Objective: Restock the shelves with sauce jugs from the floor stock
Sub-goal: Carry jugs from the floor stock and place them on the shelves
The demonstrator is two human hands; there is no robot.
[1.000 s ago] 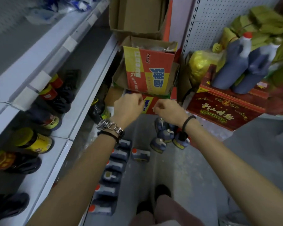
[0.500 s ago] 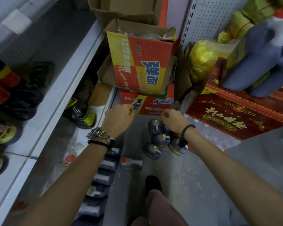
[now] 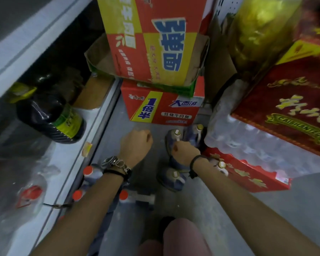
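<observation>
- over the last second my view has dropped from the noodle cartons [image 3: 163, 106] at 12 o'clock down toward the floor [image 3: 201, 209], and both hands have come down with it.
- the right hand [image 3: 185, 151], just past centre at 5 o'clock, has now landed on the gold-capped jug [image 3: 176, 134]. it is curled at the jug's neck and reads as gripping the handle, though the back of the hand hides the fingers.
- the left hand [image 3: 136, 145], at 7 o'clock, is a closed fist holding nothing and hangs over bare floor.
- the other gold-capped jugs [image 3: 175, 177] stand packed round the held one, touching it.
- the red-capped jugs [image 3: 88, 170] line the shelf foot at 7 to 8 o'clock.
- the shelf [image 3: 100, 115] at 9 o'clock holds a dark bottle [image 3: 50, 115] with room beside it.
- my read: the reach is over and the lift is next. the jug must rise straight up or it will knock its neighbours.
</observation>
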